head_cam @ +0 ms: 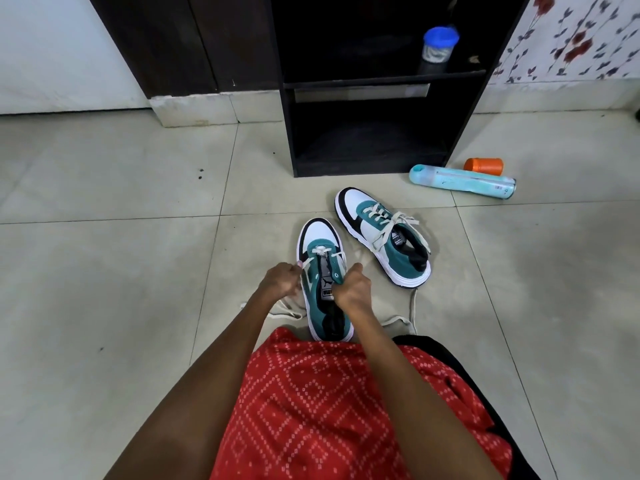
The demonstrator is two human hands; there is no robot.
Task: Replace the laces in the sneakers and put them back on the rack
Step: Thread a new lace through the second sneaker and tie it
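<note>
Two teal, white and black sneakers lie on the tiled floor. The near sneaker (320, 271) sits right in front of me, toe pointing away, with only its lowest eyelets laced. My left hand (280, 279) pinches the cream lace (287, 311) at the shoe's left side. My right hand (351, 291) grips the sneaker's right upper edge beside the tongue. The lace's loose ends trail on the floor on both sides. The far sneaker (381, 237) lies to the right, laced with loose ends. The dark shoe rack (374, 84) stands behind them.
A jar with a blue lid (438, 46) stands on the rack's upper shelf. A light blue spray can (462, 181) lies on the floor right of the rack, with an orange cap (484, 166) behind it. My red patterned clothing (329, 410) fills the foreground.
</note>
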